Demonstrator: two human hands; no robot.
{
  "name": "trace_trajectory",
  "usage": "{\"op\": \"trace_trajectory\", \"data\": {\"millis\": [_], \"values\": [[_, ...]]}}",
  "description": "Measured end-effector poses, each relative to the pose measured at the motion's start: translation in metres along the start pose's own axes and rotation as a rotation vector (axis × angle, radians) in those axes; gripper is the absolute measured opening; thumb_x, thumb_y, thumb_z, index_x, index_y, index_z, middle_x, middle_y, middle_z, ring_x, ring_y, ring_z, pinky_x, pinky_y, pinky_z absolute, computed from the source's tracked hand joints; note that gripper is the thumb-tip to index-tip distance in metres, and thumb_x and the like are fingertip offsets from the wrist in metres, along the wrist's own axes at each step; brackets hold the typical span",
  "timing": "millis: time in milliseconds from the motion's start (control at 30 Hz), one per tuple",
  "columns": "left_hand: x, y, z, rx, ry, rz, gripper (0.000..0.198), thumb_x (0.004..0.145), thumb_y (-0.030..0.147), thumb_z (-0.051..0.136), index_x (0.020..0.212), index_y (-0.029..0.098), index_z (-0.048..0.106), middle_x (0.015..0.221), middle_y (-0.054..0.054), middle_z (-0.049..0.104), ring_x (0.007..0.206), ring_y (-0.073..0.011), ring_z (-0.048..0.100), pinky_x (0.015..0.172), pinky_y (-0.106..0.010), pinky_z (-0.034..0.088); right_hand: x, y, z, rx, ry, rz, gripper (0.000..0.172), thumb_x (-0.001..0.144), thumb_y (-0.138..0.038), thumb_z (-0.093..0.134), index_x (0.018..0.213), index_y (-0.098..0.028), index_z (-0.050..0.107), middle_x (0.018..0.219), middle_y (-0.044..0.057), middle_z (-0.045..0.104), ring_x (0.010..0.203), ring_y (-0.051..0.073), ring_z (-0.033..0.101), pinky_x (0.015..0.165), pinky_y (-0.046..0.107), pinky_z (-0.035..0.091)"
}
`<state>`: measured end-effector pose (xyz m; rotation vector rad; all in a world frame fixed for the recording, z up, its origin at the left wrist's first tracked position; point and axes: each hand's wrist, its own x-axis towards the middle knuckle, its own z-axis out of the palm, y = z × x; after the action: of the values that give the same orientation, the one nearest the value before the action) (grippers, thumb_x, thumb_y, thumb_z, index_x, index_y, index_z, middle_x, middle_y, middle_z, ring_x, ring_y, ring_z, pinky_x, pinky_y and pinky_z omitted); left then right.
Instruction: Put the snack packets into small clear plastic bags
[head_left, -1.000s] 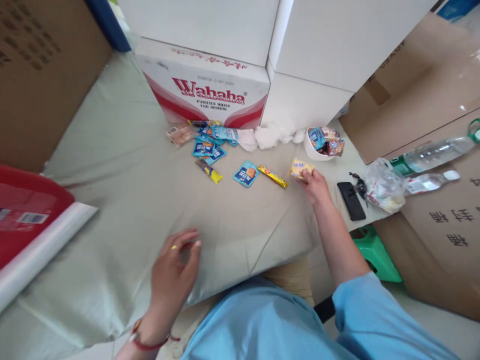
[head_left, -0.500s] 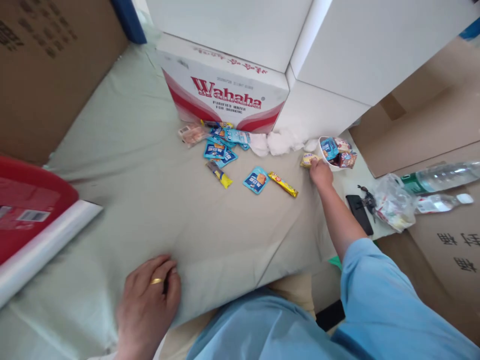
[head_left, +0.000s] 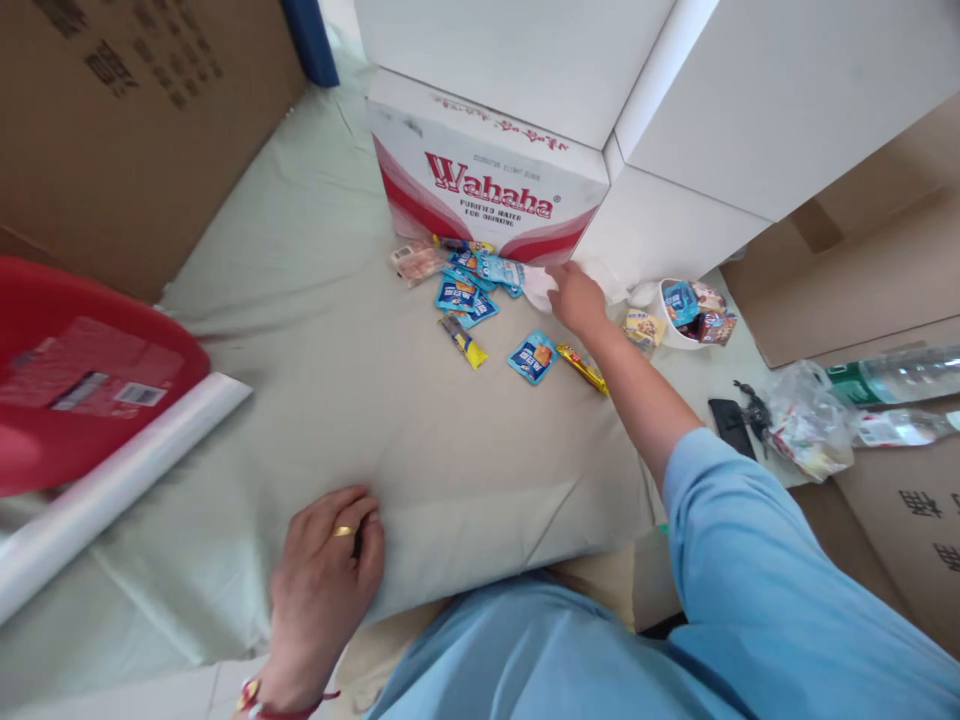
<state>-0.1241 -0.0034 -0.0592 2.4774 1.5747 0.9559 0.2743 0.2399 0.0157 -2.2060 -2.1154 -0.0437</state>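
My right hand (head_left: pixel 579 300) reaches over crumpled white wrapping (head_left: pixel 538 287), its index finger and thumb apart; no grip on it shows. To its left lie a pile of blue snack packets (head_left: pixel 457 292) and a pinkish clear packet (head_left: pixel 417 262). Nearer me are a single blue packet (head_left: pixel 532 357), a yellow snack stick (head_left: pixel 582 368) partly behind my forearm, and a yellow-ended wrapper (head_left: pixel 463 341). A yellow packet (head_left: pixel 643 328) leans by a white tub (head_left: pixel 681 342) filled with snacks. My left hand (head_left: pixel 328 560), wearing a ring, rests on the cloth with fingers loosely curled, nothing visible in them.
A white and red Wahaha carton (head_left: pixel 491 185) stands behind the snacks, beside white boxes (head_left: pixel 675 215). At left are a red plastic item (head_left: pixel 97 340) and a white roll (head_left: pixel 127 490). A black phone (head_left: pixel 731 425), keys, a plastic bag (head_left: pixel 810 420) and bottles (head_left: pixel 900 375) lie right.
My right hand has let go of the yellow packet beside the tub and moved left to the white wrapping. My left hand stays resting; the whole view has shifted slightly.
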Motion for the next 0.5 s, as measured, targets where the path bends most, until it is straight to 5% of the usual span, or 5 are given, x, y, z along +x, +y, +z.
{"op": "trace_trajectory", "data": {"millis": [100, 200, 333, 500], "values": [[-0.001, 0.001, 0.0, -0.007, 0.006, -0.012, 0.01, 0.097, 0.015, 0.058, 0.101, 0.018, 0.068, 0.106, -0.014, 0.073, 0.102, -0.0293, 0.068, 0.092, -0.043, 0.056, 0.018, -0.013, 0.015, -0.054, -0.114, 0.052, 0.035, 0.098, -0.017, 0.047, 0.123, -0.015, 0.072, 0.128, 0.022, 0.07, 0.109, 0.033, 0.067, 0.087, 0.04, 0.05], [-0.003, 0.001, 0.001, -0.043, 0.021, -0.044, 0.011, 0.097, 0.015, 0.058, 0.102, 0.019, 0.068, 0.108, -0.013, 0.074, 0.104, -0.0284, 0.068, 0.094, -0.042, 0.056, 0.019, -0.009, 0.015, 0.118, 0.033, 0.134, 0.023, 0.096, -0.02, 0.052, 0.105, -0.016, 0.073, 0.118, 0.019, 0.073, 0.107, 0.031, 0.066, 0.087, 0.039, 0.049], [-0.005, -0.001, -0.002, -0.148, 0.043, -0.112, 0.011, 0.099, 0.019, 0.059, 0.103, 0.021, 0.068, 0.107, -0.01, 0.074, 0.103, -0.0267, 0.069, 0.093, -0.041, 0.057, -0.005, 0.006, -0.003, 0.758, 0.209, 0.332, 0.006, 0.087, -0.021, 0.06, 0.082, -0.021, 0.06, 0.085, 0.005, 0.067, 0.076, 0.018, 0.059, 0.068, 0.029, 0.046], [0.01, 0.021, -0.003, -0.363, 0.047, -0.261, 0.009, 0.101, 0.024, 0.06, 0.104, 0.023, 0.068, 0.102, -0.005, 0.074, 0.097, -0.0201, 0.071, 0.088, -0.035, 0.057, -0.08, -0.002, -0.024, 1.695, -0.056, 0.476, 0.029, 0.077, -0.027, 0.077, 0.078, -0.023, 0.048, 0.066, -0.008, 0.047, 0.048, 0.005, 0.028, 0.044, 0.017, 0.021]]}}
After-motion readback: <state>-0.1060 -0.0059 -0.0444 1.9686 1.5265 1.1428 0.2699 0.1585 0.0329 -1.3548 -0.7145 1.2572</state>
